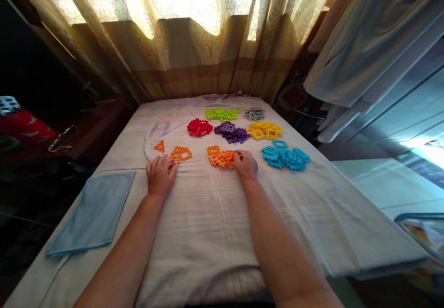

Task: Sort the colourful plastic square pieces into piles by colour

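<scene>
My left hand rests palm down on the white cloth, fingers apart, its fingertips touching the near edge of a few orange pieces. An orange triangle lies just beyond it. My right hand is at the right edge of the orange pile, its fingers pressed together there; what they hold, if anything, is hidden. To the right of that hand lies the blue pile. Beyond the hands are a purple pile, a red pile and a yellow pile.
Farther back lie a green pile and a grey pile. A folded light blue cloth is on the left, with a cord at its near edge. Curtains hang behind the table, and white garments hang at the right.
</scene>
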Available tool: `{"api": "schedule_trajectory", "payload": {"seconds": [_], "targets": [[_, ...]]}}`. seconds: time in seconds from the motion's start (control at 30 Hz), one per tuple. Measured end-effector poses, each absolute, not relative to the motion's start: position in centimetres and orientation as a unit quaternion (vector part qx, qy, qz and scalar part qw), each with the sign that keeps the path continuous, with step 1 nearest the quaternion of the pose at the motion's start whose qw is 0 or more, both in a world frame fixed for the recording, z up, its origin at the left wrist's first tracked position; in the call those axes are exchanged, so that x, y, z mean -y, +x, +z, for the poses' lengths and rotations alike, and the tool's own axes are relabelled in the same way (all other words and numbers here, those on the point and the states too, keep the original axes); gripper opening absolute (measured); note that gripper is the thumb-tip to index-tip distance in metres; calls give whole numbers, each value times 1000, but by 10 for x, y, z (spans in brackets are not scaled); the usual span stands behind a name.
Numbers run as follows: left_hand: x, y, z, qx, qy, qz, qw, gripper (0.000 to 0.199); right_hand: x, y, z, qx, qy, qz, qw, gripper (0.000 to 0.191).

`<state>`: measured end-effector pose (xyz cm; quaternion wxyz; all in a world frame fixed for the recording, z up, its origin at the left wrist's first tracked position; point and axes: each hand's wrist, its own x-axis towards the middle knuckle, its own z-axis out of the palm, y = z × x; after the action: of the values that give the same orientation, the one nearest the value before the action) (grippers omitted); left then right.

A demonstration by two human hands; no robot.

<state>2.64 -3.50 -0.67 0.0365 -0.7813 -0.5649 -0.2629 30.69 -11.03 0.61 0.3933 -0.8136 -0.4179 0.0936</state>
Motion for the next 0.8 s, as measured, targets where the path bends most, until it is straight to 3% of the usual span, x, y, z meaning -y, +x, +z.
{"api": "schedule_trajectory", "payload": {"seconds": [0.3,0.8], "targets": [[45,33,-3,532,-794,-292,17,17,110,309,3,430,-807,90,394,30],[55,152,26,421,-855,-296,-56,16,107,310,2,420,-814,99,390,29]]}}
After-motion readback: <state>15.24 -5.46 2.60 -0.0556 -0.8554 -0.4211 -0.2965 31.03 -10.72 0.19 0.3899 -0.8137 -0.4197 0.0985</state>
